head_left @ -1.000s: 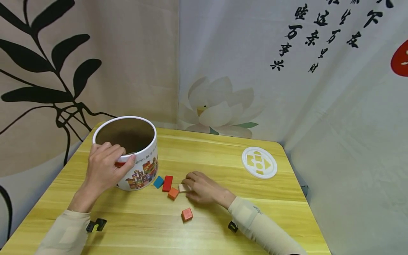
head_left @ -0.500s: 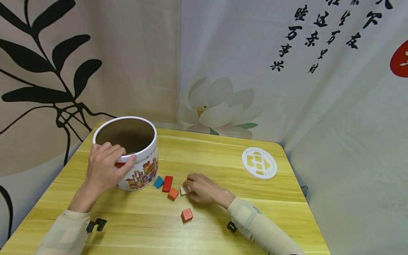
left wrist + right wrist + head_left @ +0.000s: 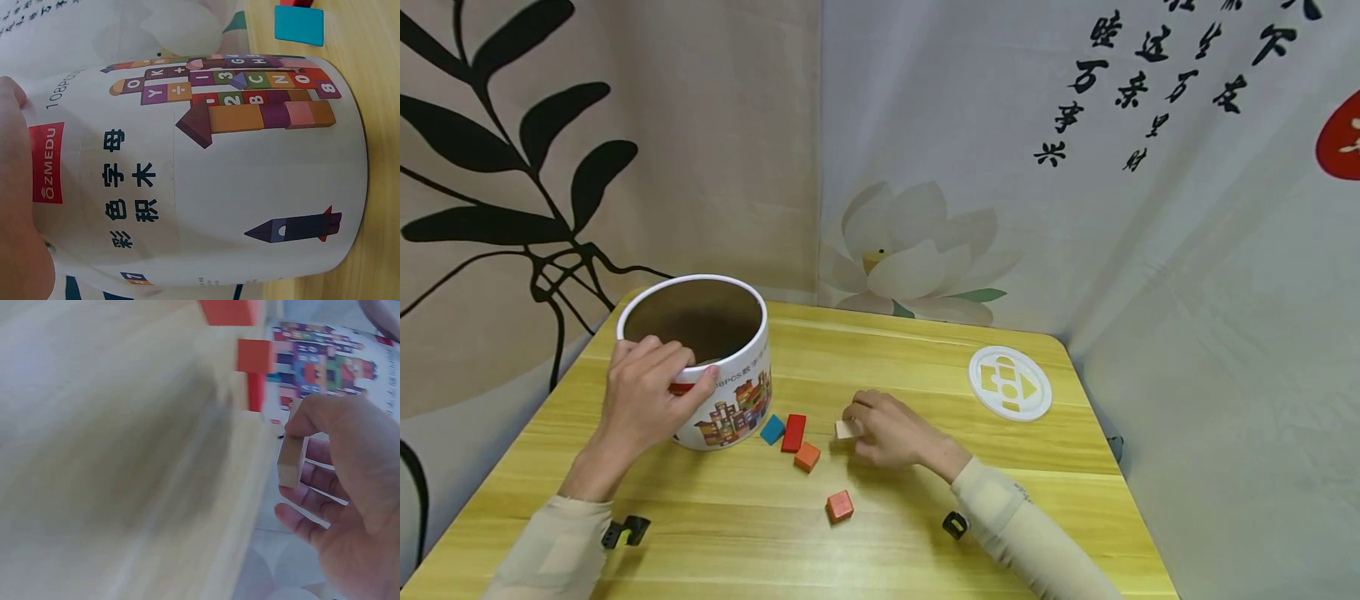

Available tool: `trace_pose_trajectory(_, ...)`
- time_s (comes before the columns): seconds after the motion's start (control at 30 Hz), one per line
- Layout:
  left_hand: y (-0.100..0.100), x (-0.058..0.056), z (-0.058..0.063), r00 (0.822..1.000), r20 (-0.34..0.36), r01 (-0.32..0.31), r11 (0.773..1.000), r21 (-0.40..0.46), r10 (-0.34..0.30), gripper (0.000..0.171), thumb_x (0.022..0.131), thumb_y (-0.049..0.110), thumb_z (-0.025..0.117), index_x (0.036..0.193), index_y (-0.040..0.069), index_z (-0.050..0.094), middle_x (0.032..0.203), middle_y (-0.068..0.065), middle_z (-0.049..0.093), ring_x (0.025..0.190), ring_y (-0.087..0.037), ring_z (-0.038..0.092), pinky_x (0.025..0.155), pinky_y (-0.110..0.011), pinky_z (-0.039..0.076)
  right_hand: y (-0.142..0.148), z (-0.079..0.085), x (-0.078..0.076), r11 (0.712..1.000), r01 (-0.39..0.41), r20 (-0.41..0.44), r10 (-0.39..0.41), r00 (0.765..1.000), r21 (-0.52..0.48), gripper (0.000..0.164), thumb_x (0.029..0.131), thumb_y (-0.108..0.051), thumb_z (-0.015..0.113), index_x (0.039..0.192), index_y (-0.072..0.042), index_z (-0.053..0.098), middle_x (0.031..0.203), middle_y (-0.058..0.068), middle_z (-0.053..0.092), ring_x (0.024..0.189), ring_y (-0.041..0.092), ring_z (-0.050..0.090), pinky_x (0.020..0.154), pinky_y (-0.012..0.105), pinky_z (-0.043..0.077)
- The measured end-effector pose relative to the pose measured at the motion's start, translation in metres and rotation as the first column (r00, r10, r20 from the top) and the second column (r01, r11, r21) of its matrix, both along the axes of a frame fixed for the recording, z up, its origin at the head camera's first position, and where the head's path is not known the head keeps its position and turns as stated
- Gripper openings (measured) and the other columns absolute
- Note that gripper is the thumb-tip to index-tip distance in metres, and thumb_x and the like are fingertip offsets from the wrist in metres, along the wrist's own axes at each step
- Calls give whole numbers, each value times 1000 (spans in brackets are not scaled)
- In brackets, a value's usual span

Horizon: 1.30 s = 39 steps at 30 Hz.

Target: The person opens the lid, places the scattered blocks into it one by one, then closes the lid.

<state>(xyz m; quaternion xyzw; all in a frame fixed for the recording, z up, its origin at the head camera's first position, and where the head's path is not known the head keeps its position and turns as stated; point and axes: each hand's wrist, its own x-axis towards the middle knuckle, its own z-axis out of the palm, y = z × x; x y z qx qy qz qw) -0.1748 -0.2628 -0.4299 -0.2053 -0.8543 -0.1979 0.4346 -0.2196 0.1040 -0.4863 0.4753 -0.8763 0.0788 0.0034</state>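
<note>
My left hand grips the near rim of a white printed toy-block bucket, fingers over the edge and thumb on the outside. In the left wrist view, the bucket's printed side fills most of the picture. Between thumb and fingers, my right hand pinches a plain wooden block. The right wrist view has this pale block raised off the tabletop. Left of that hand lie a blue block, a red oblong block and an orange block. Closer to me sits a light red cube.
A white disc with cut-out shapes lies at the back right of the yellow wooden table. Printed cloth hangs behind the table and along its right side. The bucket stands at the table's back left.
My right hand has lifted the plain wooden block off the table and shifted slightly up and to the right. The left hand and bucket stay put.
</note>
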Motion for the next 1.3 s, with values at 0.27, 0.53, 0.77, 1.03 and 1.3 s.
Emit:
trace_pose_trajectory(0.27,-1,0,0,1000,9,0,1000,-5,0,39,86,42,56,61,13,49,53,-1,48,59,-23,41,65,-47,29,1,37,-9,990,-22,-66,13,998,-137,33,85,-22,71,116,-10,70,105,-3,60,92,9,51,82,29,49)
trace_pose_trajectory(0.53,-1,2,0,999,33,-9,1000,-19,10,39,86,42,56,62,13,49,54,-1,48,60,-23,42,66,-48,30,-1,72,-16,977,-52,-113,29,993,-209,33,84,-21,71,114,-9,68,106,-1,60,89,9,51,76,27,49)
trace_pose_trajectory(0.77,0,1,0,1000,14,-4,1000,-6,4,39,86,42,56,61,13,49,53,-1,48,59,-23,42,65,-48,30,-5,96,-22,969,-92,-142,61,988,-230,32,84,-19,70,114,-7,68,105,1,61,89,11,50,78,29,48)
trace_pose_trajectory(1.03,2,-1,0,1000,-25,13,999,34,-12,39,84,42,57,59,13,48,53,0,48,58,-24,41,65,-50,29,-13,120,-28,960,-114,-172,71,982,-255,33,83,-19,68,113,-5,68,103,1,60,88,12,48,75,29,46)
trace_pose_trajectory(1.3,2,-1,0,999,-33,11,1000,28,-10,40,85,43,56,60,13,48,53,0,47,57,-24,41,63,-49,29,-32,144,-32,947,-161,-223,99,970,-279,31,85,-19,64,112,-5,68,107,1,61,90,14,47,78,30,43)
